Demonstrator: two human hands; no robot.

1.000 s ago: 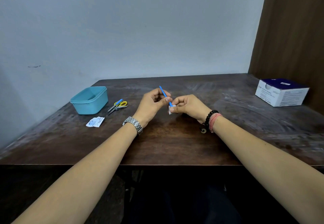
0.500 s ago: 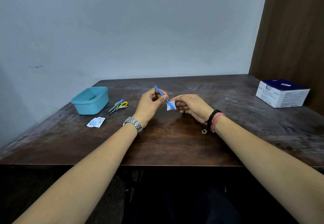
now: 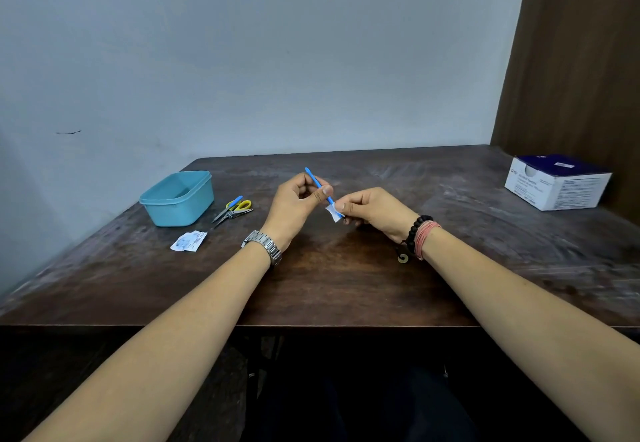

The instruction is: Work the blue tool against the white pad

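Note:
My left hand [image 3: 296, 204] pinches a thin blue stick [image 3: 316, 182] between thumb and fingers above the middle of the dark wooden table [image 3: 346, 285]; its upper end points up and to the left. My right hand [image 3: 374, 209] pinches a small white pad [image 3: 333, 212] wrapped around the stick's lower end. The two hands almost touch. A metal watch sits on my left wrist, and bead and thread bracelets on my right.
A teal plastic tub [image 3: 178, 197] stands at the left. Beside it lie scissors with yellow and blue handles [image 3: 233, 209] and a nail clipper. A torn white sachet [image 3: 189, 241] lies nearer me. A white and blue box [image 3: 557, 181] sits far right by a wooden panel.
The blue stick has tilted, its top swinging further left, and the white pad at its lower end has come more into view. Both hands have stayed at the table's middle.

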